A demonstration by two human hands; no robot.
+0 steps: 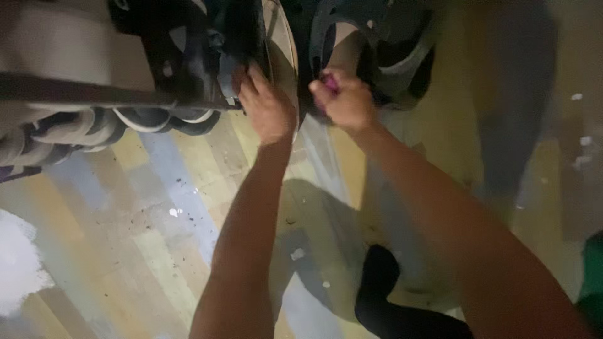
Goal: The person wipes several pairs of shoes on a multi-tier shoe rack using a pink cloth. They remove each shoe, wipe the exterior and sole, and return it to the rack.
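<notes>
My right hand (348, 100) is closed tight around a small pink thing (329, 81), only a sliver of it showing between thumb and fingers; I press it toward the dark frame piece (301, 56) that stands up between my two hands. My left hand (267, 107) has its fingers curled loosely over the black rubbery part (213, 56) just left of that piece, steadying rather than gripping. The pink thing looks light and hard, easy to lose if my pinch slackens, so I hold it near its tip. The black part seems stiff at the rim but pliable, best taken along its edge. Further left, a row of curved grey-and-white pieces (94, 129) hangs under a dark bar (75, 93). Above right sits a grey ring-shaped part (402, 56). Below it all lies the striped floor (157, 220), scuffed and speckled.
</notes>
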